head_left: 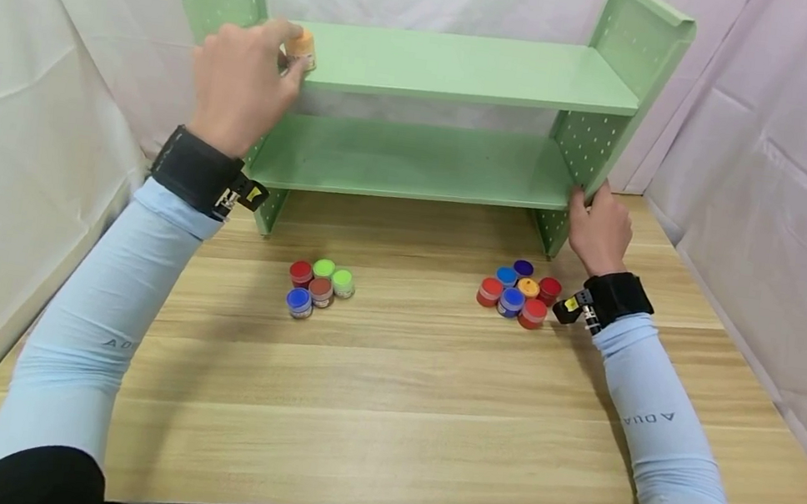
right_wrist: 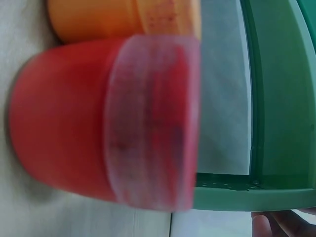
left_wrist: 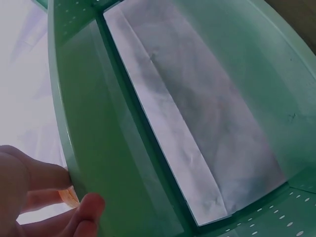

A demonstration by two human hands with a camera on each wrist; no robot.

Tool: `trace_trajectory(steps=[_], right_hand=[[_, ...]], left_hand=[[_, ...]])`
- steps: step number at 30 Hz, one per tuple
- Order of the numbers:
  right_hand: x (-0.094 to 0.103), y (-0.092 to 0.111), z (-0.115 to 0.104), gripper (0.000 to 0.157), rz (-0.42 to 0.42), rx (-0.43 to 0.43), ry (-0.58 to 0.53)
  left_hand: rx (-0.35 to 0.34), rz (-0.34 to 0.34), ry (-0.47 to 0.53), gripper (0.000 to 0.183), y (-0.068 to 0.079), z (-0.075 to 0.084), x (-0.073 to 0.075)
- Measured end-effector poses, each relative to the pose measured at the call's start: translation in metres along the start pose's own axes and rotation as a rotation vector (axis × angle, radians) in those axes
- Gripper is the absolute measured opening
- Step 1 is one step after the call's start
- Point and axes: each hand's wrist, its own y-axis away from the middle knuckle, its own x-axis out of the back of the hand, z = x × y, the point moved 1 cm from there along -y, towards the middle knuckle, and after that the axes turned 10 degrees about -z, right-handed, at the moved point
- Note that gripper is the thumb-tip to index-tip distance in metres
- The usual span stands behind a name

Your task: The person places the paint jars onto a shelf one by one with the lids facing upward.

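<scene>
My left hand pinches a small orange-lidded jar between thumb and fingers, at the left end of the green two-tier shelf's upper board. In the left wrist view, only a sliver of the orange jar shows between the fingers, beside the board's front edge. On the other side, my right hand grips the lower front edge of the shelf's right side panel. The right wrist view shows just its fingertips at that green panel.
Left on the wooden table stands a cluster of small jars with red, green, brown and blue lids. A second cluster with red, blue, purple and orange lids stands near my right wrist. White cloth hangs around the table.
</scene>
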Motion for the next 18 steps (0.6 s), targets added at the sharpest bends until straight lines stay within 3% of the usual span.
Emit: trace_trajectory(steps=[9, 18], right_hand=[[-0.0019, 0.0007, -0.0009, 0.049, 0.003, -0.004, -0.01], [-0.0021, 0.0012, 0.0007, 0.05, 0.018, -0.004, -0.014]], left_hand=[[0.038, -0.059, 0.023, 0.034, -0.0042, 0.0004, 0.002], [-0.002, -0.057, -0.005, 0.034, -0.0056, 0.0029, 0.001]])
